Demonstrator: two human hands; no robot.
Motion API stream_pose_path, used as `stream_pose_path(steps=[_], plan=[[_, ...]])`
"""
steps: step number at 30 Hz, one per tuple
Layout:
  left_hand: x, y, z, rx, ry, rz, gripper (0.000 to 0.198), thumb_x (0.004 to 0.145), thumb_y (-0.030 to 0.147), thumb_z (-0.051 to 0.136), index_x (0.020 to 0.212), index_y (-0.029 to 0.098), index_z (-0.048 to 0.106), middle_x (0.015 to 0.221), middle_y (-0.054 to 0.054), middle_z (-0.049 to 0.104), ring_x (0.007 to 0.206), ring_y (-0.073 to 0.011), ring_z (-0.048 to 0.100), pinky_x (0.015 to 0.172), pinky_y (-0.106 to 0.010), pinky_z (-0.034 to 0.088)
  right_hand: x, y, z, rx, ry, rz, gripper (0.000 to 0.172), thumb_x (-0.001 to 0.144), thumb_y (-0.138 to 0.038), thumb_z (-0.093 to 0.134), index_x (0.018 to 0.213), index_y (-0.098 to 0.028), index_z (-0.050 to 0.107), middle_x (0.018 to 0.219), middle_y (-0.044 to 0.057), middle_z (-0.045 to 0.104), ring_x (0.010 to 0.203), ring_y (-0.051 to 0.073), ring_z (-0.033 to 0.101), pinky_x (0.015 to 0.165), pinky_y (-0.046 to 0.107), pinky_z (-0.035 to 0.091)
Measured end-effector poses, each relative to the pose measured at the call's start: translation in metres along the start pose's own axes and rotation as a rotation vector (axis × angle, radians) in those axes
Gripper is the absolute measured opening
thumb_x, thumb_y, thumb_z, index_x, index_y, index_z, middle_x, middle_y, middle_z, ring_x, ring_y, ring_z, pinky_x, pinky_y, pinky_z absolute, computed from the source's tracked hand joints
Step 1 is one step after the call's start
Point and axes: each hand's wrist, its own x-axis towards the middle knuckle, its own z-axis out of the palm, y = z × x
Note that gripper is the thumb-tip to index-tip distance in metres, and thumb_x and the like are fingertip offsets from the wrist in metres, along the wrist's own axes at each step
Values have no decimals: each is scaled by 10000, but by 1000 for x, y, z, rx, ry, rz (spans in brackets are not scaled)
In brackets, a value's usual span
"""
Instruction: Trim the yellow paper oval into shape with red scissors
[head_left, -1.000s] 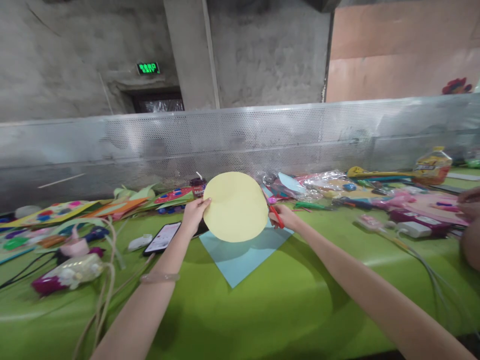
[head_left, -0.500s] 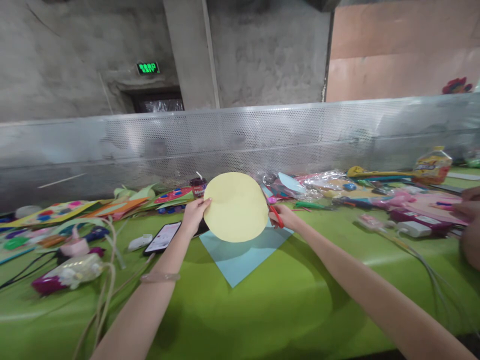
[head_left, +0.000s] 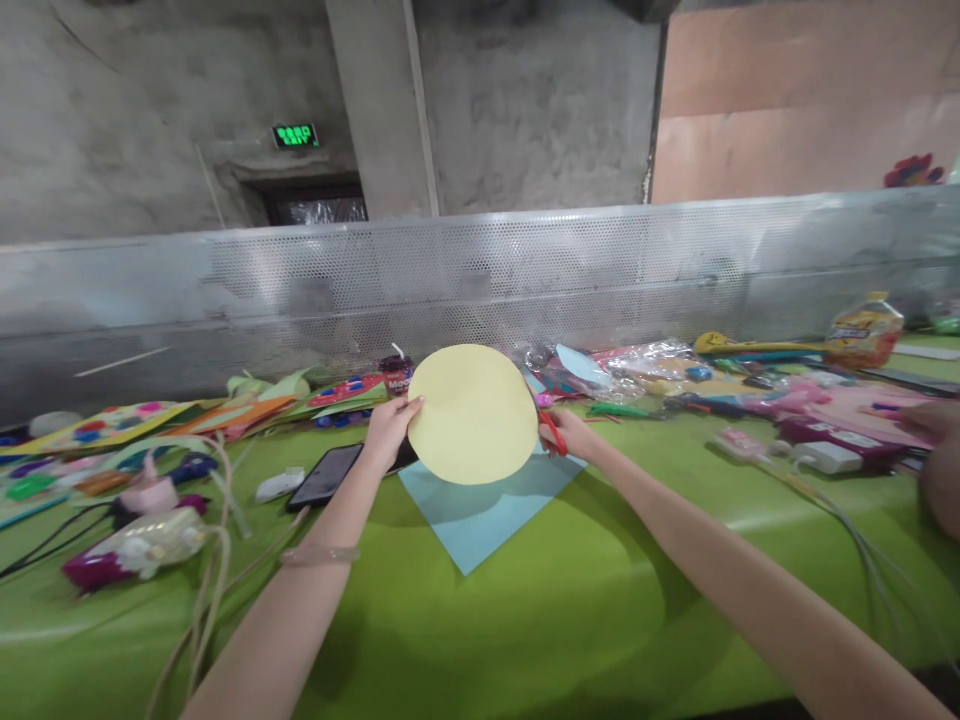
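A round piece of pale yellow paper (head_left: 474, 414) is held up in front of me. My left hand (head_left: 390, 432) pinches its left edge between thumb and fingers. On the opposite side, my right hand (head_left: 571, 436) grips red-handled scissors (head_left: 553, 432), whose blades lie along the paper's right edge. How far the blades are apart I cannot tell. Beneath the circle, a light blue sheet of paper (head_left: 471, 535) lies on the green table with one corner pointing toward me; its upper part is hidden.
Left of my left hand lie a phone (head_left: 324, 478) and a white mouse (head_left: 280, 485). Craft pieces and cables crowd the left side. A juice bottle (head_left: 864, 332) stands far right, near another person's hand (head_left: 937, 425). A perforated metal panel (head_left: 480, 260) runs behind the table.
The phone's screen has gone from lit to dark. My hands, the yellow circle and the scissors have barely moved. The other person's hand at the right has shifted slightly.
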Motion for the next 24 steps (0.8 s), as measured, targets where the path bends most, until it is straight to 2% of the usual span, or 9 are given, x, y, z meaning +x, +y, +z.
stream_pose_path(steps=[10,24], plan=[[-3,4,2,-9,-11,3,378,552,424,623,766,114,647,694,-57,654,645,-183,578,602,-281,436,1,0,0,-39,9,-3,105,689,-215,423,610,-152,451,466,-18,536,369,66,477,355,155,384],[-7,12,4,-24,8,-28,321,553,380,634,739,119,641,740,-58,658,644,-177,578,607,-283,446,2,3,-1,-70,51,18,99,689,-207,442,613,-147,463,457,-11,539,357,72,484,342,154,376]])
